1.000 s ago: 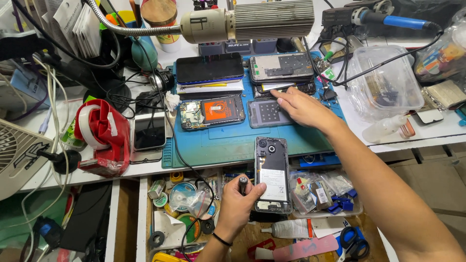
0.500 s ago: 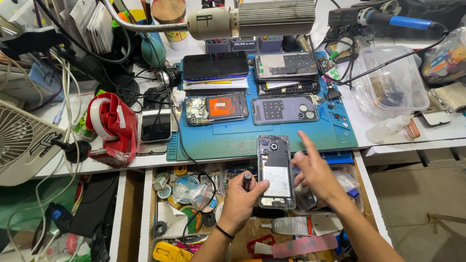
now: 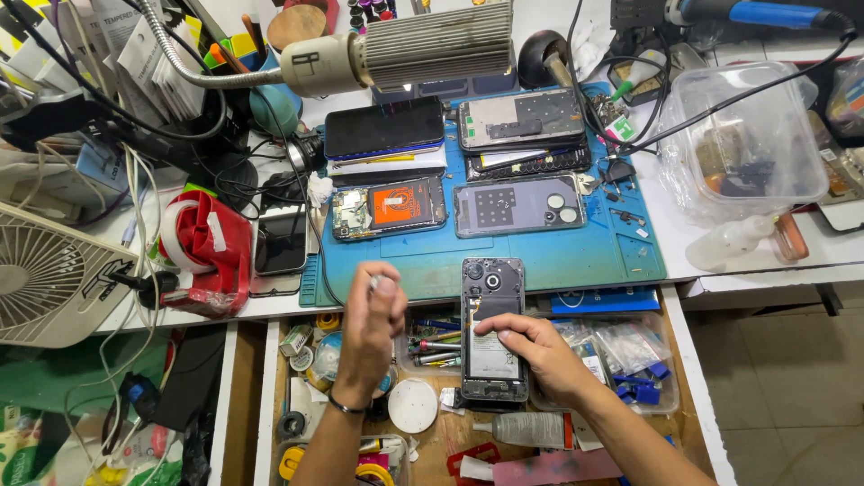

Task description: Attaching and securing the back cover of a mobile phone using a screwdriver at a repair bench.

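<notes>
1. Down low, right hand (image 3: pixel 540 355) lying flat and open on an opened phone (image 3: pixel 492 328), fingers spread over its pale battery, gripping nothing.
2. Opened phone lying face down with its back cover off, half on the front edge of the blue work mat (image 3: pixel 540 256) and half over the open drawer (image 3: pixel 693 378).
3. Left hand (image 3: pixel 373 319) lifted above the drawer, just left of the phone, fingers curled in and pinching a small shiny bit at the tips; too tiny to tell what.
4. Dark band around the left wrist.
5. Farther back on the mat, two more opened phones side by side: one with an orange part (image 3: pixel 389 207), one grey (image 3: pixel 519 205).
6. Behind those, a black phone (image 3: pixel 384 128) and a phone frame (image 3: pixel 522 119), resting on other flat parts.
7. Red tape holder (image 3: pixel 209 252) at the left of the mat, white fan (image 3: pixel 49 283) beyond it.
8. Clear plastic tub (image 3: pixel 747 135) at the right, with a small squeeze bottle (image 3: pixel 733 241) just in front.
9. Bent lamp (image 3: pixel 414 45) hanging over the back of the mat.
10. Round white lid (image 3: pixel 413 405) and small tools in the drawer, between the two arms.
</notes>
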